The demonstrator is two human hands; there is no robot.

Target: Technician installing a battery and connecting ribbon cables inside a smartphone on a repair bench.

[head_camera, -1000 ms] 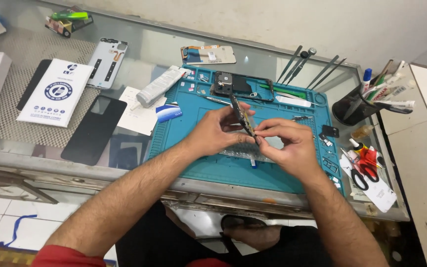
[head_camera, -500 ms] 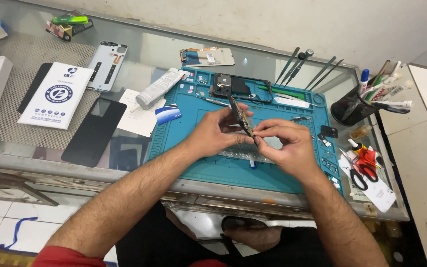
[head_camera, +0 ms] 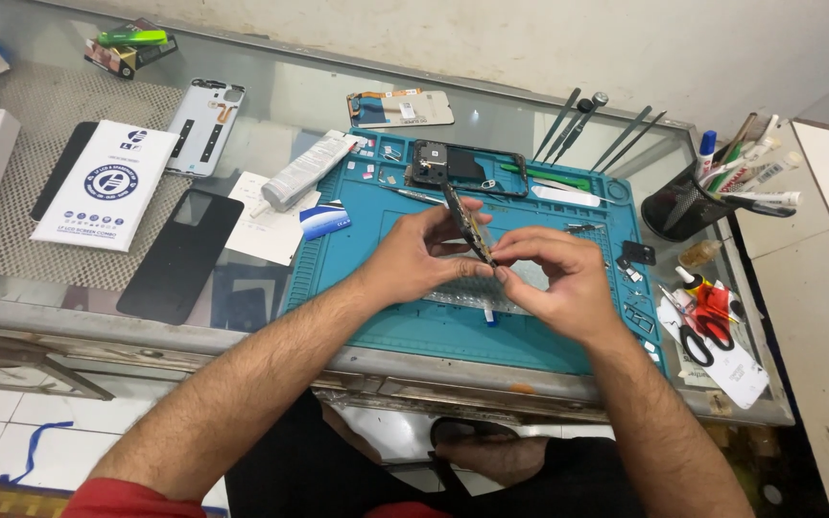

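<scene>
1. Black mesh pen cup at 2 o'clock of the teal work mat: crammed with pens, brushes and tubes, tips leaning out toward 2 o'clock.
2. Mat's moulded tray slots along the top edge: tiny screws and small parts, too small to sort out.
3. Black phone frame lying flat at 12 o'clock of the mat, just above the hands.
4. Left hand mid-mat: fingers curled, thumb and fingertips pinched on the lower part of a dark narrow phone board.
5. Right hand at 3 o'clock of the left, touching it: nearly closed, thumb and forefinger nipping the board's lower end.
6. Board held off the mat, tilted, upper end toward 11 o'clock, between both hands at mat centre.
7. Metal tweezers and pry tools fanned at 1 o'clock beyond the mat.
8. Red-handled scissors at 3 o'clock of the right hand, on white paper.
9. Black back cover at 9 o'clock, beside a white printed box.
10. White phone housing at 10 o'clock; display part with flex at 12 o'clock.
11. Blue card just beside the mat's left edge, near the left hand.
</scene>
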